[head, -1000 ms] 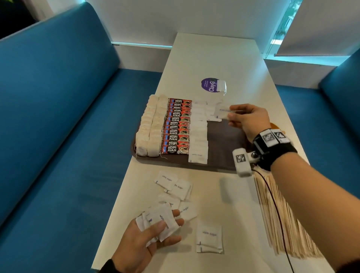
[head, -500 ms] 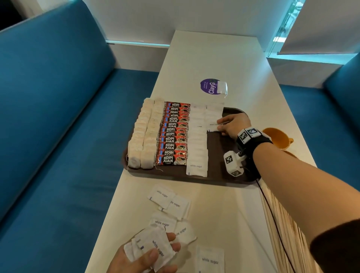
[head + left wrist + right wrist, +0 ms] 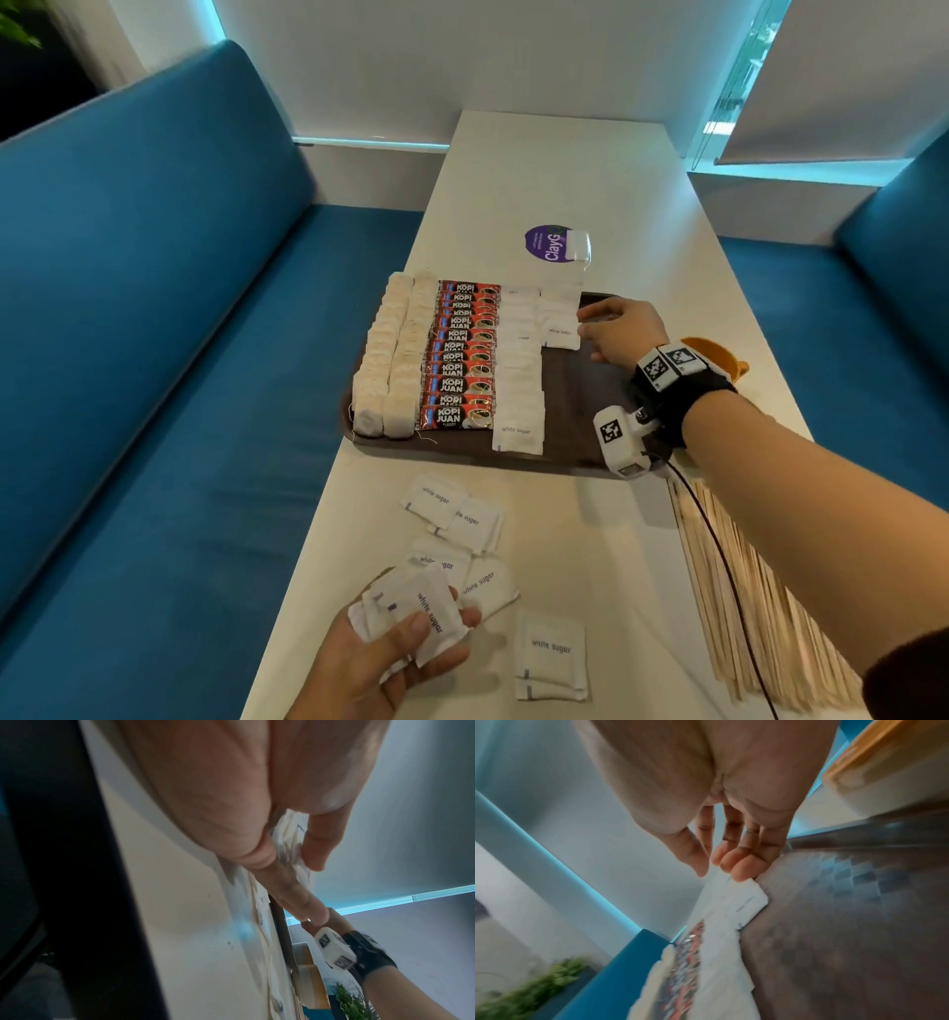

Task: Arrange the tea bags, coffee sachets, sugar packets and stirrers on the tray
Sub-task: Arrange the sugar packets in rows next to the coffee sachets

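Head view: the white table (image 3: 590, 169) carries a brown tray (image 3: 580, 411) with tea bags (image 3: 390, 370) at its left, coffee sachets (image 3: 462, 360) next, then sugar packets (image 3: 518, 380). Wooden stirrers (image 3: 744, 591) lie off the tray, near right. The right hand (image 3: 616, 334), fingers loosely spread and empty, is just right of the far sugar column. The left hand (image 3: 380, 663) grips a sugar bundle (image 3: 411, 606) nearest.
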A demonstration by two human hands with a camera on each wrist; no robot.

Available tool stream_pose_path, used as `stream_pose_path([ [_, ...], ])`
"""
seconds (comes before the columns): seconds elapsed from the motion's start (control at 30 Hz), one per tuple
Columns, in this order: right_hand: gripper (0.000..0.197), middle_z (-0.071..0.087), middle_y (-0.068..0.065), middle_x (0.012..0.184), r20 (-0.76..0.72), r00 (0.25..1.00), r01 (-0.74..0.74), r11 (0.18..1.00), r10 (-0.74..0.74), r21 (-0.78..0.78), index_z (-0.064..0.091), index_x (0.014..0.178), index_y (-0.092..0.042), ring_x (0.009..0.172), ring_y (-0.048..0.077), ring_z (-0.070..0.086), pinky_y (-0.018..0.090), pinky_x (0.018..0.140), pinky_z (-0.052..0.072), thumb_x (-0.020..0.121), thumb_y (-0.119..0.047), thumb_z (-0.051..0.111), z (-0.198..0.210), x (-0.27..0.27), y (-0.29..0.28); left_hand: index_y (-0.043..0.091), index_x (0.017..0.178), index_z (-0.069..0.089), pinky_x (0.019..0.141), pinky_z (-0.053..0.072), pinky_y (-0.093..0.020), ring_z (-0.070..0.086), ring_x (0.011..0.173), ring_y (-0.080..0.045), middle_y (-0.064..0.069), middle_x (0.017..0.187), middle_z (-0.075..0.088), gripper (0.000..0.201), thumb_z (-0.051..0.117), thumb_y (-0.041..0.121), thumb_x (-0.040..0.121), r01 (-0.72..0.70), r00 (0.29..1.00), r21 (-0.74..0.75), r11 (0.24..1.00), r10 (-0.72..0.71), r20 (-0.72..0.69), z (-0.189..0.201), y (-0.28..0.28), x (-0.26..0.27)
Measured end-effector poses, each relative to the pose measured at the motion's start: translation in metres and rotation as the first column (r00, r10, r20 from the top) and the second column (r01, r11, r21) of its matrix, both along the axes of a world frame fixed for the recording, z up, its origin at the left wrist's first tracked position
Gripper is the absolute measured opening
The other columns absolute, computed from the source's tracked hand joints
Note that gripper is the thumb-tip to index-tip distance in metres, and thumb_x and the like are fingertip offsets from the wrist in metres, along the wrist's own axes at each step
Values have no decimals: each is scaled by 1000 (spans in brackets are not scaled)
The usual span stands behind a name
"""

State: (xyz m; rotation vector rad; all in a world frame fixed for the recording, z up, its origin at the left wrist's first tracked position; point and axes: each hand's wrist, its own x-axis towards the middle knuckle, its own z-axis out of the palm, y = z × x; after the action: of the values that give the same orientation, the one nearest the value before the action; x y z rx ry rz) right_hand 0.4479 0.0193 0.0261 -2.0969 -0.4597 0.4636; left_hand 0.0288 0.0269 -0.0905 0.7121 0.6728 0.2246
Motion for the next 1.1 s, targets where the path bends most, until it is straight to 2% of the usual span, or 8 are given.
stream_pose_path([
  [0.07,13,67,1,85,-31,999,-31,997,34,74,75,98,-20,70,16,62,37,77,64,90,-9,73,15,-26,-19,-5,126,57,79,62,-54,66,107,-54,-43,112,64,55,71,2,73,21,998,49,999,-24,59,51,-13,5],
  [0.27,10,67,4,81,-215,951,-172,958,223,231,77,99,-13,66,15,60,29,62,58,91,-7,72,21,-136,-82,-3,128,60,76,63,-47,69,108,-47,-38,115,67,44,74,5,87,-15,998,146,989,5,67,42,-18,4],
  [0.4,9,67,1,80,-325,880,-270,928,345,256,78,96,-16,65,15,63,34,65,57,90,-11,75,-10,-203,-112,-2,129,60,75,63,-51,65,110,-53,-32,123,67,45,67,-3,85,-44,997,158,986,34,65,43,-22,1],
  [0.53,18,67,4,82,-451,802,-284,914,393,291,75,103,-12,67,19,64,32,64,56,87,-14,80,-26,-251,-134,4,127,63,65,64,-42,71,100,-47,-27,117,71,48,73,-2,81,-64,998,239,969,59,30,46,-27,2],
  [0.67,35,69,15,86,-486,783,-266,916,388,301,70,109,-4,66,23,65,34,63,57,77,-5,87,-35,-271,-142,3,128,60,63,62,-38,73,96,-43,-24,115,73,47,73,-1,83,-54,998,278,959,50,23,51,-30,1],
  [0.8,28,72,28,87,-465,815,-199,920,346,337,71,101,1,71,28,67,36,66,58,76,7,82,-36,-276,-144,3,127,59,61,62,-37,73,96,-45,-24,115,72,51,76,4,78,-76,997,286,955,72,27,56,-31,3],
  [0.97,17,71,24,84,-528,805,-69,925,272,373,70,89,9,74,33,69,40,68,60,84,17,56,-30,-267,-146,1,127,60,60,63,-38,73,84,-40,-26,110,73,36,66,5,92,-99,995,232,968,95,26,55,-30,5],
  [1.1,21,67,18,88,-513,801,-118,921,309,371,74,99,1,66,28,65,37,61,58,87,13,61,-24,-263,-147,3,129,58,58,63,-38,73,90,-38,-24,110,73,31,56,-2,99,-54,998,244,968,44,43,54,-30,3],
])
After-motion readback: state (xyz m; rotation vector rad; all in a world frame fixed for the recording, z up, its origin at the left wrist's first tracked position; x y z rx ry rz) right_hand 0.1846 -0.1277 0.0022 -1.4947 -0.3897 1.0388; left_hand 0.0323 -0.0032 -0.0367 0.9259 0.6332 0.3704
